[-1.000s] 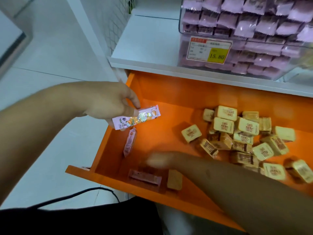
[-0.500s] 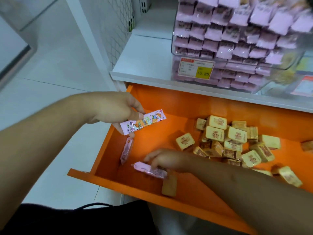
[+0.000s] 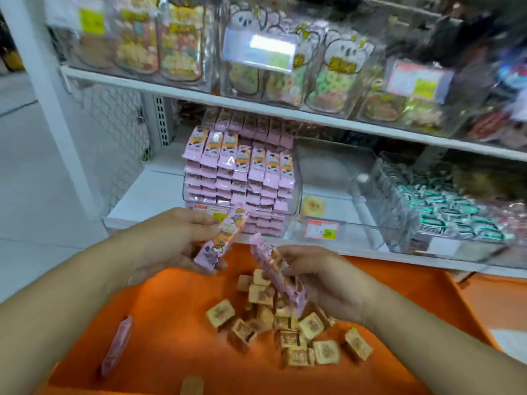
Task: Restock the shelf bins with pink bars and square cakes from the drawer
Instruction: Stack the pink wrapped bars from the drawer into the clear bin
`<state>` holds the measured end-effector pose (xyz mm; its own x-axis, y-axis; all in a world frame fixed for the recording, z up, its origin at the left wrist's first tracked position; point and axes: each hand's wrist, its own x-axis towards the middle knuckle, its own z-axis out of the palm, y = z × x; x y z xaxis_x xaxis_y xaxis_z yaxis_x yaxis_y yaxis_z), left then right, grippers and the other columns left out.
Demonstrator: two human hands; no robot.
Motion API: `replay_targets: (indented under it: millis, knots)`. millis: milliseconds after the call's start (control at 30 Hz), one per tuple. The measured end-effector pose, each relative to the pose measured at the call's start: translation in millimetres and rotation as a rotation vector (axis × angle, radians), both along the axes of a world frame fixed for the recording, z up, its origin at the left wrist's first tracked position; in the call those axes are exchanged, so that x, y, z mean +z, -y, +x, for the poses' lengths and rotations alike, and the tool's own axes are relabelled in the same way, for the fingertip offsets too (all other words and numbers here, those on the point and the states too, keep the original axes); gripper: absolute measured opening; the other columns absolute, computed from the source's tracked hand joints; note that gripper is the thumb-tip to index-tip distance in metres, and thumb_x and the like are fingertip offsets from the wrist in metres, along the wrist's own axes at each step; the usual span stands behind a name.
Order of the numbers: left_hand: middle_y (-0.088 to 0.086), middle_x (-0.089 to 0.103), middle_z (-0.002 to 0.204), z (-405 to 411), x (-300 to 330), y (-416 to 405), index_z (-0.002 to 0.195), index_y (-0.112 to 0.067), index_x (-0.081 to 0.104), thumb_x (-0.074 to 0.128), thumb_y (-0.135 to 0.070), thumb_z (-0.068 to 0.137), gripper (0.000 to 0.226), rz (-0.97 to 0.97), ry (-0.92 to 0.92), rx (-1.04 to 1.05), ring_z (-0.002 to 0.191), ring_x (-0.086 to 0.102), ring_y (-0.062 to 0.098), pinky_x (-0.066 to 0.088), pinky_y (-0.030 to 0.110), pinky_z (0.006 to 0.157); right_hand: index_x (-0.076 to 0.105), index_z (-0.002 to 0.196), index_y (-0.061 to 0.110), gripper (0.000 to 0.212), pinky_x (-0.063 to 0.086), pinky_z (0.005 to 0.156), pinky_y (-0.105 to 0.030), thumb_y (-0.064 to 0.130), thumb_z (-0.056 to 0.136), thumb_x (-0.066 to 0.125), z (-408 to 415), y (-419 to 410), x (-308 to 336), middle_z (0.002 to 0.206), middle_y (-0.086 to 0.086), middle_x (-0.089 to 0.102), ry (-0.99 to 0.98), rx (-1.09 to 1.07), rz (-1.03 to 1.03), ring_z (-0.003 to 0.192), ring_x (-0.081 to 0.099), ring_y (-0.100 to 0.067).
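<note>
Head view: a pink bar [image 3: 221,242] was pinched by the left hand [image 3: 171,246], another pink bar [image 3: 278,273] gripped, apparently, in the blurred right hand [image 3: 328,283], above the drawer [image 3: 171,323]; square cakes [image 3: 285,329] lay mid-drawer, a loose bar [image 3: 116,344] by its left edge

price tags [image 3: 321,230] on bins, print blurred, unreadable

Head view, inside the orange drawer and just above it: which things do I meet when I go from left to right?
Loose pink bar lying in the drawer → left hand holding a pink bar → right hand holding a second pink bar, above the pile of square cakes.
</note>
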<state>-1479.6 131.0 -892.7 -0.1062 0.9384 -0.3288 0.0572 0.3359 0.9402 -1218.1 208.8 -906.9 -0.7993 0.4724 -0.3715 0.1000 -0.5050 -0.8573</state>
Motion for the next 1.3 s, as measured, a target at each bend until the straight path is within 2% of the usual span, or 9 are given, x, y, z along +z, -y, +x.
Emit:
replay_targets:
  millis: [67, 200, 433, 567, 733, 833, 1000, 1167, 1300]
  knots:
    - [0.019, 0.077, 0.109, 17.4, 20.2, 3.6, 0.097, -0.022, 0.080, 0.091, -0.047, 0.068, 0.040, 0.062, 0.095, 0.032, 0.106, 0.073, 0.044, 0.054, 0.064, 0.098, 0.061, 0.130, -0.006, 0.045, 0.057, 0.066, -0.035, -0.002, 0.084, 0.060, 14.6, 4.4, 13.0, 0.105, -0.020, 0.070, 0.005, -0.118, 0.090, 0.082, 0.069, -0.027]
    - [0.023, 0.077, 0.097, 40.4, 25.7, -2.3, 0.117, -0.005, 0.067, 0.061, -0.014, 0.101, 0.019, 0.093, 0.155, 0.123, 0.083, 0.077, 0.039, 0.064, 0.044, 0.067, 0.071, 0.116, 0.009, 0.035, 0.048, 0.055, -0.025, -0.004, 0.084, 0.070, 22.9, 7.0, 36.9, 0.100, -0.008, 0.067, 0.209, -0.199, 0.421, 0.070, 0.064, -0.021]
    - [0.019, 0.078, 0.098, 44.5, 28.9, -14.9, 0.107, -0.014, 0.073, 0.060, -0.003, 0.098, 0.020, 0.104, 0.015, 0.234, 0.094, 0.075, 0.044, 0.061, 0.051, 0.080, 0.078, 0.108, 0.025, 0.034, 0.051, 0.068, -0.040, 0.006, 0.080, 0.083, 28.3, -14.6, 59.3, 0.104, -0.008, 0.071, 0.375, -0.065, 0.606, 0.074, 0.064, -0.023]
    - [0.010, 0.080, 0.091, 52.7, 28.6, -15.9, 0.119, -0.019, 0.068, 0.064, -0.009, 0.098, 0.024, 0.100, -0.058, 0.124, 0.086, 0.077, 0.032, 0.059, 0.045, 0.086, 0.069, 0.113, 0.004, 0.045, 0.049, 0.067, -0.036, 0.016, 0.073, 0.086, 19.2, -27.2, 55.9, 0.098, -0.024, 0.076, 0.229, -0.279, 0.475, 0.078, 0.070, -0.028]
    - [-0.004, 0.078, 0.085, 59.9, 27.8, -16.7, 0.117, -0.033, 0.065, 0.074, -0.025, 0.095, 0.025, 0.159, -0.060, 0.124, 0.081, 0.072, 0.021, 0.053, 0.047, 0.099, 0.053, 0.112, 0.008, 0.032, 0.061, 0.065, -0.039, 0.017, 0.094, 0.077, -1.9, -25.7, 62.0, 0.095, -0.022, 0.078, 0.137, -0.466, 0.347, 0.079, 0.076, -0.031]
    - [-0.006, 0.078, 0.089, 65.4, 31.6, -15.5, 0.113, -0.030, 0.066, 0.073, -0.026, 0.095, 0.019, 0.198, -0.025, 0.145, 0.077, 0.069, 0.015, 0.050, 0.037, 0.088, 0.048, 0.106, 0.008, 0.025, 0.063, 0.060, -0.039, 0.015, 0.099, 0.071, -16.5, -19.6, 61.9, 0.076, -0.013, 0.075, 0.145, -0.580, 0.392, 0.063, 0.071, -0.026]
    - [-0.017, 0.076, 0.106, 65.8, 39.3, -12.1, 0.106, -0.031, 0.071, 0.081, -0.034, 0.085, 0.024, 0.256, -0.065, 0.261, 0.092, 0.074, 0.010, 0.053, 0.034, 0.089, 0.068, 0.103, 0.022, 0.008, 0.063, 0.084, -0.042, 0.027, 0.099, 0.071, -23.4, -13.3, 60.2, 0.097, -0.010, 0.075, 0.184, -0.582, 0.595, 0.079, 0.074, -0.019]
    - [-0.030, 0.075, 0.091, 61.9, 53.1, -4.7, 0.117, -0.033, 0.064, 0.080, -0.020, 0.088, 0.035, 0.301, -0.144, 0.229, 0.085, 0.075, 0.001, 0.054, 0.030, 0.090, 0.060, 0.133, 0.035, 0.058, 0.056, 0.092, -0.031, 0.025, 0.082, 0.087, -14.9, -4.8, 70.4, 0.111, -0.002, 0.077, 0.127, -0.349, 0.578, 0.103, 0.075, -0.013]
    - [-0.021, 0.076, 0.111, 52.7, 58.3, -5.7, 0.128, -0.030, 0.057, 0.077, -0.004, 0.090, 0.050, 0.350, -0.162, 0.152, 0.102, 0.076, 0.010, 0.056, 0.040, 0.099, 0.052, 0.141, 0.028, 0.070, 0.060, 0.093, -0.036, 0.002, 0.085, 0.084, -20.9, -6.7, 71.8, 0.126, 0.001, 0.070, 0.048, -0.348, 0.600, 0.112, 0.073, -0.017]
